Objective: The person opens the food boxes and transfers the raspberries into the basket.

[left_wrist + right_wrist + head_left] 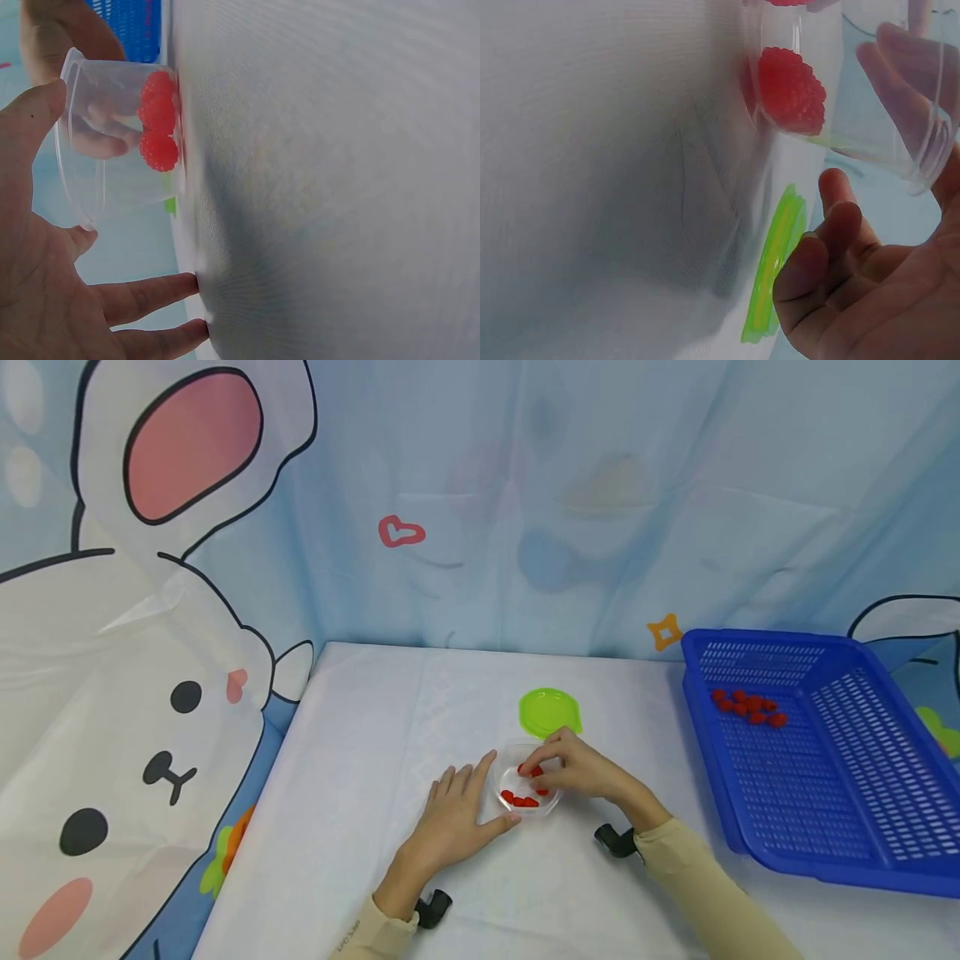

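Note:
A clear plastic cup stands on the white table with several red raspberries on its bottom. My left hand lies at the cup's left side, fingers straight and spread, thumb and index finger at the rim. Its lower fingertips meet the cloth in the left wrist view. From the right, my right hand reaches over the rim, with its index finger and thumb inside the cup. In the right wrist view those fingertips are apart from the nearest raspberry, and its other fingers stay outside, bent.
A round green lid lies just behind the cup. At the right stands a large blue basket, with a group of raspberries in its back left part. A printed curtain hangs behind the table.

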`<state>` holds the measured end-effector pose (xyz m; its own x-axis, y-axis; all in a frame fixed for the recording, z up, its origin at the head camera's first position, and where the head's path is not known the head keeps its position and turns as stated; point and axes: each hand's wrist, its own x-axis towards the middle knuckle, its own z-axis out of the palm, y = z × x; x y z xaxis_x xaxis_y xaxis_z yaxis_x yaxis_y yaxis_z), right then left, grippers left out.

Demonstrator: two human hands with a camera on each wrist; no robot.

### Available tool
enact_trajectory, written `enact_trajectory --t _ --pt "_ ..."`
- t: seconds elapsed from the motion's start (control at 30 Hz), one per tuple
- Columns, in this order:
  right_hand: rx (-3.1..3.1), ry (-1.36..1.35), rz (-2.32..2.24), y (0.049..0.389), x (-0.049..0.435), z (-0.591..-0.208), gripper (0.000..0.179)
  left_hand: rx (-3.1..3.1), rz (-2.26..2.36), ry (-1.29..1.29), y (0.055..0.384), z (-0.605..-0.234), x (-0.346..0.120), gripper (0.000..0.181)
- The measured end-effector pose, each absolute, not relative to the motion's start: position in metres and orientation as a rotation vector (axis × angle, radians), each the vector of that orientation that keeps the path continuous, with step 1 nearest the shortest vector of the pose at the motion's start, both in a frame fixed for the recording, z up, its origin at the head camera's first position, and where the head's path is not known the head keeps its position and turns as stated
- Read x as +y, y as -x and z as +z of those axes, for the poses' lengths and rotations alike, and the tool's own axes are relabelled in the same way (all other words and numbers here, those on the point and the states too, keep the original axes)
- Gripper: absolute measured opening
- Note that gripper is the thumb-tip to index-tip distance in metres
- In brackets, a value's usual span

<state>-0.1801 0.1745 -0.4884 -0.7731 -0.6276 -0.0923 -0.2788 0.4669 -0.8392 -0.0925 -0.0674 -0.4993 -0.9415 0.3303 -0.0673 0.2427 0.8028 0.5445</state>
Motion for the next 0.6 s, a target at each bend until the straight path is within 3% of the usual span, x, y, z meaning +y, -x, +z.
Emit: enact_trajectory --t 0.37,0.6 --pt "2.402 1.017 -0.869 0.186 0.163 -0.487 0.017 2.831 0.833 -0.467 0.092 -0.498 -0.068 0.094" --pt "2.467 0.858 -0.612 0.184 0.154 -0.477 0.018 2.827 0.841 -0.462 0.092 -0.498 -0.068 0.094"
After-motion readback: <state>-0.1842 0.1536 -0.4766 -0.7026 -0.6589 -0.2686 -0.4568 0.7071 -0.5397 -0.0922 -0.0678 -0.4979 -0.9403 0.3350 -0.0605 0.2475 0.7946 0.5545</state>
